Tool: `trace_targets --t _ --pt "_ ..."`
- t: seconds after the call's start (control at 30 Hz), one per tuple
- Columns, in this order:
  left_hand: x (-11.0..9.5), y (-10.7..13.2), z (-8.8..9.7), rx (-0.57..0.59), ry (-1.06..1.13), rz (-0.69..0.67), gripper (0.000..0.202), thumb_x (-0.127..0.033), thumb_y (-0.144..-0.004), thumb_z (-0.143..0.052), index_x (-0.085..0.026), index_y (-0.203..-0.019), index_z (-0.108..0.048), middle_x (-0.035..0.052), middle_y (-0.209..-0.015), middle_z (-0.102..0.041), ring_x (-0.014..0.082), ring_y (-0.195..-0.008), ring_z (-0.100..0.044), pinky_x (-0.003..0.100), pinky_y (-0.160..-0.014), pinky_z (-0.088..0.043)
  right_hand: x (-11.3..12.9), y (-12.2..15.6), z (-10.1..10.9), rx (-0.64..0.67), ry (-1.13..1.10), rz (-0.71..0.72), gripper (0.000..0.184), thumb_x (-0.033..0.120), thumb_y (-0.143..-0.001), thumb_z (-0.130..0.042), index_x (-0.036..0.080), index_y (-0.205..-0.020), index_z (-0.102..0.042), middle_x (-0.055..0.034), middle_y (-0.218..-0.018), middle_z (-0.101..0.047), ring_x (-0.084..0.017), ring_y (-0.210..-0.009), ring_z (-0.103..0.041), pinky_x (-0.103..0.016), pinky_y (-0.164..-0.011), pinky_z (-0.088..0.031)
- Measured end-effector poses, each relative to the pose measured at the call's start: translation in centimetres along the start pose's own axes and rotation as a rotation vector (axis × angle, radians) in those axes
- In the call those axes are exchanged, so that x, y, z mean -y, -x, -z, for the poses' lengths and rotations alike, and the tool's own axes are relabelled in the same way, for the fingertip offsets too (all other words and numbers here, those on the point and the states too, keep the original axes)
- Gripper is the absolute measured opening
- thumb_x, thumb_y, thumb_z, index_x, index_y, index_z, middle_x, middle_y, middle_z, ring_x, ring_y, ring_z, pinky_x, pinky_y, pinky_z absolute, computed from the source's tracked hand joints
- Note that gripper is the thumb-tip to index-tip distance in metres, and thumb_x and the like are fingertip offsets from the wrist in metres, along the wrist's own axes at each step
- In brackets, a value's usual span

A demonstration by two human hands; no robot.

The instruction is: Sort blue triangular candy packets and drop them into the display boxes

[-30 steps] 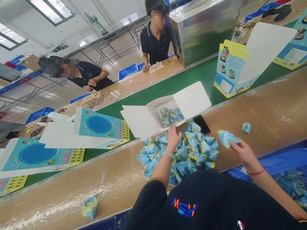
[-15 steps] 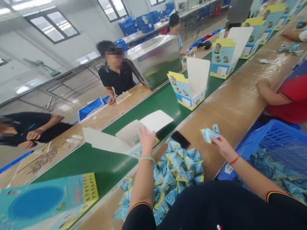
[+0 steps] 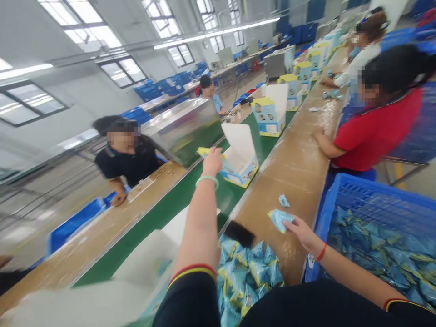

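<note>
Windows (image 3: 123, 72) stood beyond a green belt (image 3: 185, 195), which ran alongside a brown table (image 3: 289, 156). The left hand (image 3: 212, 162) was at the yellow-edged side of an open box (image 3: 240, 174) on the belt; whether its fingers gripped that side could not be told. Over the table, the right hand (image 3: 301, 230) was clamped on a blue packet (image 3: 280, 220), just beside a loose packet (image 3: 283, 200). More packets lay in a pile (image 3: 248, 277) near a black flat object (image 3: 240, 232), and others in a blue crate (image 3: 344, 184).

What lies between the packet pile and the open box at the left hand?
A flat black object on the brown tabletop, by the pile, in the head view.
</note>
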State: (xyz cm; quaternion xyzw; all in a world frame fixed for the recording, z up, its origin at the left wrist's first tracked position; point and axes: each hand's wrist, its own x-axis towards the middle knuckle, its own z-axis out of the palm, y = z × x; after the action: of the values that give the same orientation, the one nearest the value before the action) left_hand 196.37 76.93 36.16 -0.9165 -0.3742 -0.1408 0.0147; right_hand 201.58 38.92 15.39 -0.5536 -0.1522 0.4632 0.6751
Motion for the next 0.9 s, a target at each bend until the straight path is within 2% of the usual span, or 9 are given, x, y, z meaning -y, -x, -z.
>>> trace_targets --t 0.07,0.13,0.3,0.47,0.57,0.63,0.77,0.83,0.9 --pt "0.3 1.1 -0.7 -0.076 -0.061 -0.025 0.035 -0.011 -0.084 -0.048 -0.016 -0.109 -0.072 0.0169 -0.122 -0.065 0.0303 -0.099 -0.067 0.039 -0.076 -0.054 0.4 0.0 0.2 -0.007 -0.01 0.026 0.069 0.073 -0.058 -0.086 0.021 -0.102 -0.077 -0.0105 -0.111 -0.077 -0.031 -0.105 -0.068 -0.048 -0.098 -0.053" --pt "0.5 3.3 -1.4 -0.163 -0.071 -0.083 0.027 -0.013 -0.086 -0.048 -0.017 -0.095 -0.073 0.0145 -0.106 -0.067 0.029 -0.093 -0.067 0.037 -0.071 -0.052 1.2 -0.2 0.6 -0.031 -0.007 0.053 0.069 0.074 -0.058 -0.086 0.02 -0.101 -0.077 -0.0109 -0.111 -0.077 -0.031 -0.107 -0.068 -0.049 -0.1 -0.051" --pt "-0.8 11.5 -2.7 -0.286 -0.01 -0.203 0.022 -0.011 -0.083 -0.052 -0.019 -0.092 -0.071 0.0095 -0.097 -0.069 0.0241 -0.087 -0.067 0.032 -0.068 -0.05 3.4 -1.9 2.1 -0.089 0.046 0.06 0.068 0.073 -0.054 -0.087 0.02 -0.095 -0.075 -0.0092 -0.106 -0.077 -0.03 -0.104 -0.066 -0.044 -0.098 -0.051" --pt "-3.0 18.1 -4.0 -0.311 0.068 -0.323 0.02 -0.009 -0.085 -0.053 -0.021 -0.09 -0.068 0.0054 -0.091 -0.071 0.0193 -0.082 -0.067 0.028 -0.069 -0.051 3.8 -4.6 1.7 -0.031 0.086 -0.142 0.055 0.061 -0.059 -0.087 0.021 -0.093 -0.071 -0.005 -0.093 -0.076 -0.021 -0.081 -0.066 -0.033 -0.073 -0.05" --pt "-3.3 20.2 -4.3 -0.326 0.118 -0.378 0.02 -0.007 -0.086 -0.053 -0.021 -0.091 -0.066 0.005 -0.091 -0.071 0.0177 -0.082 -0.067 0.027 -0.072 -0.053 4.4 -6.8 -0.1 0.014 0.078 -0.195 0.042 0.054 -0.065 -0.085 0.022 -0.085 -0.068 -0.0044 -0.081 -0.074 -0.019 -0.069 -0.064 -0.03 -0.064 -0.049" --pt "-3.2 20.8 -4.3 -0.341 0.129 -0.381 0.019 -0.007 -0.086 -0.054 -0.021 -0.091 -0.066 0.0059 -0.093 -0.071 0.0181 -0.084 -0.068 0.027 -0.074 -0.054 5.7 -9.1 -2.0 0.03 0.054 -0.183 0.039 0.056 -0.073 -0.08 0.023 -0.087 -0.066 -0.0051 -0.085 -0.073 -0.019 -0.072 -0.065 -0.03 -0.064 -0.051" --pt "-2.6 21.2 -3.8 -0.289 0.122 -0.312 0.017 -0.012 -0.089 -0.053 -0.021 -0.092 -0.067 0.0087 -0.097 -0.071 0.0212 -0.091 -0.068 0.033 -0.082 -0.055 9.5 -14.5 -7.1 0.07 0.044 -0.137 0.047 0.064 -0.086 -0.064 0.026 -0.114 -0.062 -0.0061 -0.113 -0.072 -0.02 -0.089 -0.069 -0.031 -0.078 -0.057" --pt "-2.3 21.1 -3.5 -0.235 0.121 -0.249 0.016 -0.015 -0.091 -0.053 -0.022 -0.092 -0.068 0.0104 -0.1 -0.071 0.0233 -0.095 -0.068 0.037 -0.088 -0.055 10.8 -16.5 -9.2 0.088 0.082 -0.13 0.058 0.067 -0.086 -0.064 0.028 -0.129 -0.056 -0.0078 -0.13 -0.066 -0.022 -0.1 -0.069 -0.034 -0.085 -0.058" --pt "-1.9 20.8 -3.3 -0.217 0.133 -0.184 0.016 -0.019 -0.091 -0.053 -0.022 -0.095 -0.068 0.0126 -0.107 -0.069 0.0256 -0.102 -0.066 0.041 -0.094 -0.054 11.0 -17.3 -10.1 0.087 0.148 -0.127 0.068 0.065 -0.084 -0.07 0.029 -0.138 -0.05 -0.0093 -0.143 -0.058 -0.024 -0.109 -0.066 -0.037 -0.092 -0.057"
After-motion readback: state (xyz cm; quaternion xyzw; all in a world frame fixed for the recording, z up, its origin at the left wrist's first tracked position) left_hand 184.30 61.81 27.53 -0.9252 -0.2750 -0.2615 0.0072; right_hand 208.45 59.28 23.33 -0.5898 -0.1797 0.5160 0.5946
